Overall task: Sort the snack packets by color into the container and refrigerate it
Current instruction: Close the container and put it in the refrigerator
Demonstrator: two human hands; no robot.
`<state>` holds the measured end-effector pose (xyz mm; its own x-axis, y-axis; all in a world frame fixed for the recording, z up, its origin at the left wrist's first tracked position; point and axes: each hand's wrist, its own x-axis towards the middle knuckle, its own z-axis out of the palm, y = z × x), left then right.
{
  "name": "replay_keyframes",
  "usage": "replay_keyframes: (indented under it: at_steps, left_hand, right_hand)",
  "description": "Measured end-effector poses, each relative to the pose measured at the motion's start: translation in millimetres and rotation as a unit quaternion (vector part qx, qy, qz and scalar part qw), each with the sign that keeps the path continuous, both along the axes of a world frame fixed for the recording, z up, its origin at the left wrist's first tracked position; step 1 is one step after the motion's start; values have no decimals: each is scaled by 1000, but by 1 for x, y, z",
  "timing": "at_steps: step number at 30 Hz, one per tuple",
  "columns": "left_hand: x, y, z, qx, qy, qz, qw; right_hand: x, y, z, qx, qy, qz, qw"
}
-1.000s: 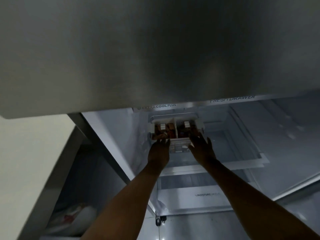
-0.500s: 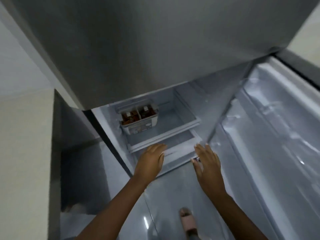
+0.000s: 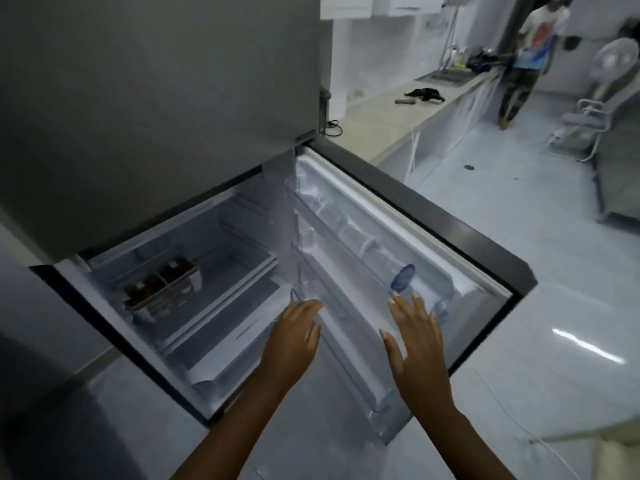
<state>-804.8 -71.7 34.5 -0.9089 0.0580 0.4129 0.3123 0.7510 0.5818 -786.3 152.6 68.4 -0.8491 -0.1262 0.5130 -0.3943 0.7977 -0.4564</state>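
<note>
A clear divided container (image 3: 162, 287) holding brown snack packets sits on a shelf (image 3: 221, 289) inside the open refrigerator, toward its left wall. My left hand (image 3: 294, 337) hovers in front of the lower drawer, palm down, fingers apart, holding nothing. My right hand (image 3: 415, 344) is spread open over the inner side of the refrigerator door (image 3: 398, 258), also holding nothing. Both hands are well clear of the container.
The door stands wide open to the right, with a blue-capped bottle (image 3: 403, 277) in its rack. A long counter (image 3: 398, 112) runs beyond; a person (image 3: 530, 53) stands at its far end. A fan (image 3: 613, 64) and a chair frame (image 3: 581, 129) stand on the glossy floor.
Both hands let go of the container on the shelf and drew back out of the refrigerator. The view swung right, bringing the open door and kitchen into sight.
</note>
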Motion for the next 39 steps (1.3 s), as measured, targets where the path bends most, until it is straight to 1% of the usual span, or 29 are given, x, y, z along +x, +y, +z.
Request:
replay_keyframes:
  at_steps: [3,5,9,11,13,15,19,23,29,35,39]
  left_hand:
    - [2,47,13,5,9,-33,999]
    - [2,79,22,-11,10,-64,998]
    - [-5,131,29,-67,-3,-127,990]
    - [-4,143,27,-89,-27,-148,985]
    - [0,144,23,-99,-52,-145,983]
    - [5,138,20,-101,-60,-130,985]
    - [20,112,16,-81,-45,-104,990]
    - [45,66,6,-43,-43,-48,997]
    - [82,-28,1,-24,-37,57,997]
    - [128,-118,2,-11,-52,162,985]
    - [146,-176,13,-17,-56,243,968]
  right_hand:
    - [18,33,10,6,16,-23,1000]
    - [23,53,15,25,26,-45,998]
    - [16,86,26,124,19,-102,987]
    - [9,96,31,154,9,-118,981]
    - [5,104,32,159,4,-116,980]
    - [4,110,31,147,1,-100,984]
    - [15,103,31,102,15,-23,994]
    - [27,68,35,54,44,57,996]
    - [44,-27,29,39,65,187,979]
    - [48,-147,19,23,102,266,958]
    - [43,-224,18,26,112,306,945]
